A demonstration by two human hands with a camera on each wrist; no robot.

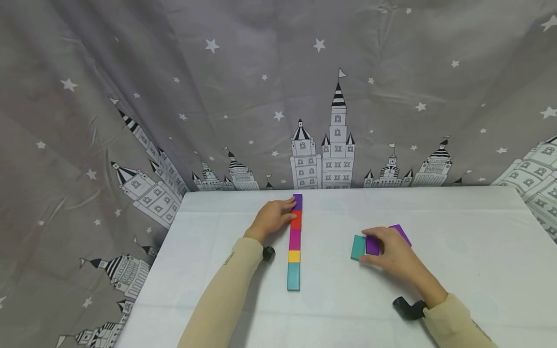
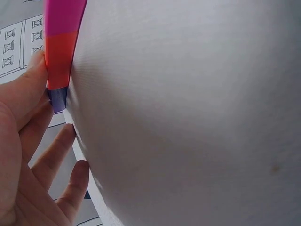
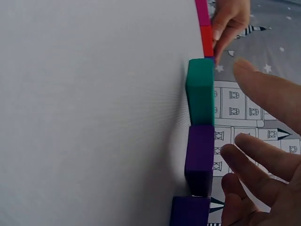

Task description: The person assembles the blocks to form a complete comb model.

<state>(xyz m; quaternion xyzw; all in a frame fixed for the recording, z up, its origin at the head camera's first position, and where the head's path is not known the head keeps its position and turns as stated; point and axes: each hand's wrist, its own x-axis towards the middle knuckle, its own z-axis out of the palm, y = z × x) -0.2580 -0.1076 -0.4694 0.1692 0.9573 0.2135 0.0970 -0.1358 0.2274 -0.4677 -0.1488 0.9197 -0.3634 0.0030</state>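
Note:
A straight row on the white table runs from a purple block (image 1: 298, 201) through a red block (image 1: 296, 221), a magenta block (image 1: 295, 239) and a yellow block (image 1: 294, 256) to a teal block (image 1: 293, 277) nearest me. My left hand (image 1: 269, 220) touches the row's left side, thumb by the red block and index finger at the purple one. To the right, my right hand (image 1: 391, 251) hovers with spread fingers over a second teal block (image 3: 201, 92) and a purple block (image 3: 200, 160) beside it. Another purple block (image 1: 401, 234) lies partly behind that hand.
The white table (image 1: 330, 309) reaches back to a grey curtain (image 1: 243, 96) printed with castles and stars. Black wrist devices sit at both sleeves, one (image 1: 268, 253) beside the left wrist and one (image 1: 409, 308) below the right.

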